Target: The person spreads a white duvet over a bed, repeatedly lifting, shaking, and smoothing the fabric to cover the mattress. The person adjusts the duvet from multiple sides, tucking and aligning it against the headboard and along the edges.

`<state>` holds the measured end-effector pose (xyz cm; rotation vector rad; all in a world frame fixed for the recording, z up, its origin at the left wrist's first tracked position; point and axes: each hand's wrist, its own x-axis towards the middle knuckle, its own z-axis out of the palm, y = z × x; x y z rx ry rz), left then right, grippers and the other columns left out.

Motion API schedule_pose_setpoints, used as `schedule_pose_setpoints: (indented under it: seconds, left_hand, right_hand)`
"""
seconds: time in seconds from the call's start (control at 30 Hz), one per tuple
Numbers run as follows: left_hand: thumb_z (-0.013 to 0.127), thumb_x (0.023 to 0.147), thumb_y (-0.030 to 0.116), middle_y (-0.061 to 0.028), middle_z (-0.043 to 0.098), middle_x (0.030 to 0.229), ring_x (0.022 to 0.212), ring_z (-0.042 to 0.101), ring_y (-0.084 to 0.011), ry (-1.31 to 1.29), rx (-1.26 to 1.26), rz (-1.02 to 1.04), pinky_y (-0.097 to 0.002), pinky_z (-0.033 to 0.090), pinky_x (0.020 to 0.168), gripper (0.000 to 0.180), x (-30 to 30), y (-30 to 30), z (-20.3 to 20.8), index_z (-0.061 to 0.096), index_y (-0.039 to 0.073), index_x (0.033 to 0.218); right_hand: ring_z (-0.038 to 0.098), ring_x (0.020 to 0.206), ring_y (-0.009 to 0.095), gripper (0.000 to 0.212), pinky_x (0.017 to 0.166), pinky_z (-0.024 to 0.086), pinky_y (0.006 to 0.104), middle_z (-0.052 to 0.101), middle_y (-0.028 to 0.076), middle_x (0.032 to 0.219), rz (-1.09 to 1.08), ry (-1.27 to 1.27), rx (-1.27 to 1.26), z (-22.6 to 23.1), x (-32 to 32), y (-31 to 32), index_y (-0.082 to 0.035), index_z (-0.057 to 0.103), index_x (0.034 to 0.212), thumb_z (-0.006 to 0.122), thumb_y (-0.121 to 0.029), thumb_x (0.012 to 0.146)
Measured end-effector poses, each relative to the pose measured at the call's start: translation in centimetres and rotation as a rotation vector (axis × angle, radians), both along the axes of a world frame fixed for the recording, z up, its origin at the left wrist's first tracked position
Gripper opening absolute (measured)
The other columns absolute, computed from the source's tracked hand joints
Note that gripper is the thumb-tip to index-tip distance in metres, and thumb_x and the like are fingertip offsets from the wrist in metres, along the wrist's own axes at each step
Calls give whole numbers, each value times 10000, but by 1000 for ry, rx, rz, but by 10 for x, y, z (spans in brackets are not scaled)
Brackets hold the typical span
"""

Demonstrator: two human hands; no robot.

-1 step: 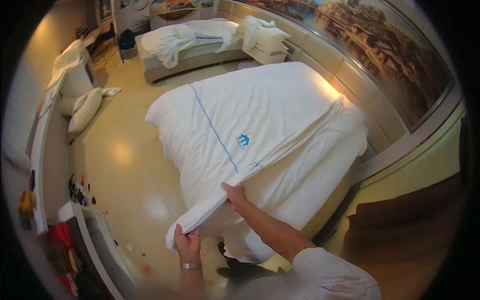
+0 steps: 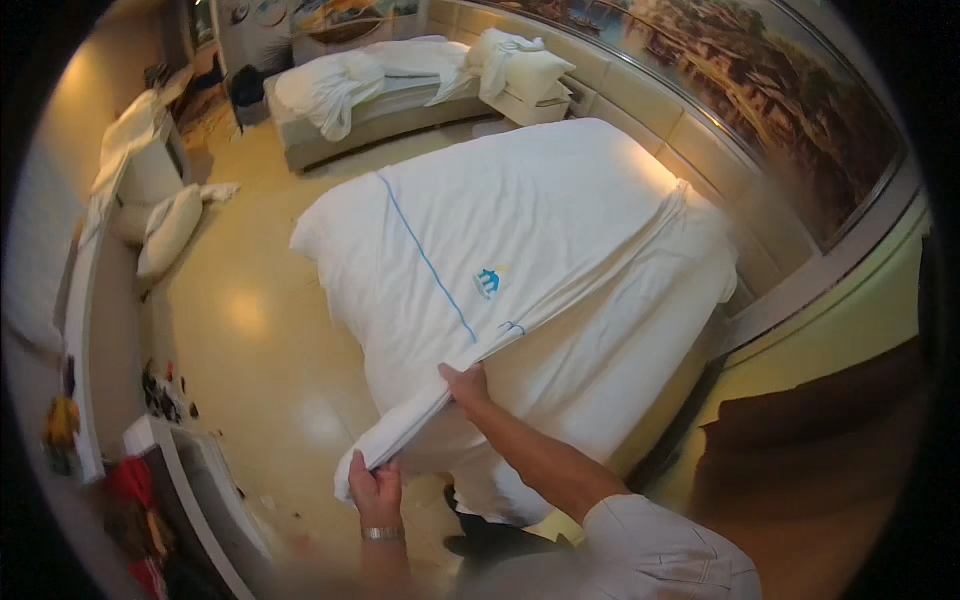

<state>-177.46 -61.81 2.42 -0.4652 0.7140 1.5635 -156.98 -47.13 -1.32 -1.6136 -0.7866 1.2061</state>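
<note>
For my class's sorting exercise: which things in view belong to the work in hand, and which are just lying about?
In hand:
- white cover, held by left hand and right hand
- near bed

Lying about:
- pale pillow, left
- rumpled bedding on far bed

duvet cover [image 2: 540,200]: white, blue stripe [image 2: 428,259] | headboard [image 2: 640,112]: beige | floor [image 2: 250,270]: pale yellow

Head fisheye view — from above, tilted down and forward; bare left hand [image 2: 377,492] and bare right hand [image 2: 467,388] close, white blue-striped cloth cover [image 2: 540,215] mid-view — low beige upholstered bed [image 2: 330,152] far off.
</note>
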Motion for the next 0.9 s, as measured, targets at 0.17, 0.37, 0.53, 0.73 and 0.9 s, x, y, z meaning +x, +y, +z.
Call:
schedule_pose_setpoints:
  seconds: [0.17,0.37,0.53,0.73,0.9]
  left_hand:
    - [413,991,184,-244,532,1282,1192,530,-377,22,-63,2,-532,438,1023,352,-53,51,7,464,-72,1227]
    - [393,972,178,-265,537,1194,1078,581,-391,889,-11,-696,-510,521,922,400,-107,122,-123,415,-138,1217]
    - [477,935,282,-212,413,1203,962,597,-364,396,-307,-723,-462,588,765,537,-145,168,-181,283,-109,1248]
    - [634,886,171,-94,580,931,827,577,-205,1008,204,-1187,-349,503,664,284,-121,234,-167,540,-23,1070]
    - [707,846,222,-112,590,982,863,574,-219,1575,838,-1248,-343,482,795,408,-58,305,-179,531,-46,1098]
  right_hand:
    - [600,976,458,794,837,484,493,588,342,1067,135,-494,79,40,-85,28,113,256,1324,679,-286,783]
    - [587,970,425,484,862,458,450,623,245,999,610,-563,185,-105,-118,48,26,545,1149,624,-329,829]
    - [629,977,321,448,852,492,401,636,204,1058,202,-375,-4,-84,-133,-17,12,569,1177,629,-292,853]
    - [624,924,265,520,792,505,376,644,135,1004,-532,-410,-498,-137,-120,-136,-21,603,1097,756,-374,747]
    - [598,919,212,629,789,504,350,609,122,1012,-980,-375,-397,-161,-92,-144,18,508,1170,800,-310,720]
